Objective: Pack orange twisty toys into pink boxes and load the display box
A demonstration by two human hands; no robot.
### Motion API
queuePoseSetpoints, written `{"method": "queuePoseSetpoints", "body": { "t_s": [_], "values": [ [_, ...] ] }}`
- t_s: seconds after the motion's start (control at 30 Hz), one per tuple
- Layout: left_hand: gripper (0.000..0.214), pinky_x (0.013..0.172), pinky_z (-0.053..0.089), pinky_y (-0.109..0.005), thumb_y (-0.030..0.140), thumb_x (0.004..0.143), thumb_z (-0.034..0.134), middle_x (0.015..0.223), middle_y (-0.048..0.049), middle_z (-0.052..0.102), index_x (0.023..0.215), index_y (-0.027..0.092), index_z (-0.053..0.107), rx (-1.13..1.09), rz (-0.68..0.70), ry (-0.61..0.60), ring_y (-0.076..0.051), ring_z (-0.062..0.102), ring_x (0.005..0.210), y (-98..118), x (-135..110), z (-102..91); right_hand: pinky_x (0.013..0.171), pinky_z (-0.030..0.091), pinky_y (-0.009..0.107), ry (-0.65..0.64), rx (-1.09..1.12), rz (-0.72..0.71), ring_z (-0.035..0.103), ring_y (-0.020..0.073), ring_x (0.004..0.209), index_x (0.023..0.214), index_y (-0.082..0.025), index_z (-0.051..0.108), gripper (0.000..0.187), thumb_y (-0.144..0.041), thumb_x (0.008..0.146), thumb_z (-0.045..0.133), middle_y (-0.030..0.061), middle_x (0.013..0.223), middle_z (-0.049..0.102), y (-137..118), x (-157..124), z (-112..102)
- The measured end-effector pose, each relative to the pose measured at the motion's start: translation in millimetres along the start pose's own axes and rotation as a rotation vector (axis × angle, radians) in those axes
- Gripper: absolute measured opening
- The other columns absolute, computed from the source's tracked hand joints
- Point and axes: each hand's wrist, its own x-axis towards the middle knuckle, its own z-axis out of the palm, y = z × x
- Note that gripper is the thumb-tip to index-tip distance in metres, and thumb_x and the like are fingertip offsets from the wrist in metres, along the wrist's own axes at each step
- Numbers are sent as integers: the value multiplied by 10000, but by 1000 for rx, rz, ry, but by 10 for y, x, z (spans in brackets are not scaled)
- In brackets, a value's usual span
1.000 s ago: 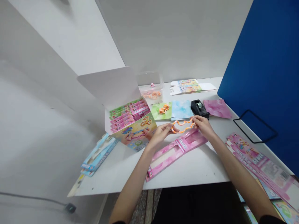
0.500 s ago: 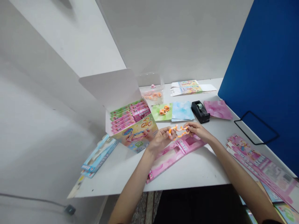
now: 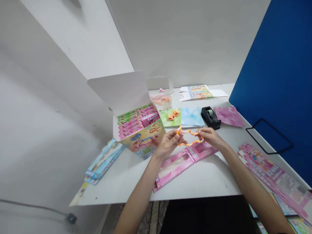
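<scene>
An orange-and-white twisty chain toy (image 3: 192, 143) is stretched into a wavy open loop between my two hands. My left hand (image 3: 168, 143) pinches its left end, and my right hand (image 3: 209, 136) grips the right end. Below the loop, a long pink windowed box (image 3: 174, 169) lies flat and slanted on the table. Just beyond my hands, another orange toy (image 3: 173, 115), coiled up, rests on a green card (image 3: 165, 121). Beside that is a light-blue card (image 3: 192, 116).
An open display box (image 3: 143, 139) packed with pink and green packets stands left. Blue windowed boxes (image 3: 103, 162) lie at the left edge. A black tape dispenser (image 3: 211, 117), a pink card (image 3: 229, 116) and flat pink cartons (image 3: 273, 175) are on the right. A clear bag (image 3: 161, 100) sits behind.
The toy has been pulled from a narrow, bunched shape into a wider open loop. My right hand has shifted slightly right; the view has moved a little.
</scene>
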Motion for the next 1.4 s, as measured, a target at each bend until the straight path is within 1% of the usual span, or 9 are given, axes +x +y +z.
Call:
{"method": "queuePoseSetpoints", "body": {
  "t_s": [0.17, 0.33, 0.57, 0.7, 0.83, 0.97, 1.13, 1.27, 1.4],
  "values": [
    [395, 639, 530, -268, 515, 690, 768, 823, -31, 610, 851, 157, 731, 260, 82, 96, -132, 614, 672, -118, 64, -9, 506, 378, 236, 70, -68, -29, 480, 116, 556, 757, -175, 711, 332, -505, 729, 722, -6, 624, 564, -46, -10, -7],
    [99, 593, 465, -190, 264, 747, 685, 765, -6, 567, 749, 185, 745, 578, 285, 303, -109, 558, 695, -191, 121, -26, 508, 401, 254, 158, -274, -86, 494, 118, 529, 742, -160, 695, 355, -514, 725, 721, 3, 619, 588, -125, -15, -42],
    [154, 491, 438, -163, 180, 679, 612, 589, 66, 443, 819, 182, 676, 598, 207, 454, -81, 463, 531, -207, 149, -73, 510, 438, 269, 150, -436, -165, 562, 140, 549, 901, -160, 738, 329, -453, 762, 681, 41, 741, 646, -170, -46, -179],
    [273, 389, 384, -155, 192, 688, 548, 598, 74, 387, 922, 188, 689, 656, 171, 406, -64, 398, 451, -166, 128, -85, 509, 403, 253, 81, -469, -145, 531, 122, 545, 935, -154, 748, 318, -417, 774, 670, 21, 703, 624, -245, -99, -243],
    [270, 366, 333, -171, 224, 706, 506, 577, 63, 469, 877, 161, 706, 682, 106, 351, -53, 395, 388, -141, 134, -84, 534, 373, 257, 119, -401, -84, 499, 122, 530, 946, -140, 740, 341, -429, 774, 685, -18, 534, 549, -302, -126, -300],
    [282, 364, 322, -196, 239, 699, 500, 564, 65, 472, 875, 154, 703, 617, 33, 322, -64, 375, 372, -168, 148, -79, 526, 343, 258, 147, -240, -75, 437, 101, 521, 897, -156, 739, 338, -455, 741, 715, -34, 541, 497, -283, -90, -319],
    [316, 470, 318, -193, 189, 755, 489, 550, 60, 465, 965, 188, 724, 855, 142, 334, -80, 408, 476, -219, 114, -77, 483, 297, 257, 263, -153, -102, 386, 89, 504, 774, -156, 731, 311, -449, 672, 752, -24, 566, 490, -213, -22, -304],
    [354, 556, 403, -200, 291, 863, 469, 644, 31, 552, 1124, 194, 688, 823, 76, 152, -89, 492, 546, -220, 107, -67, 470, 303, 253, 344, -130, -187, 402, 82, 482, 859, -181, 727, 291, -430, 709, 732, -28, 608, 505, -161, -8, -344],
    [484, 610, 494, -233, 377, 876, 506, 859, -20, 625, 1331, 216, 544, 595, -20, 1, -110, 596, 632, -204, 104, -52, 459, 307, 245, 257, -159, -182, 410, 83, 477, 995, -194, 701, 374, -484, 760, 686, -41, 627, 470, -141, -14, -339]
  ]
}}
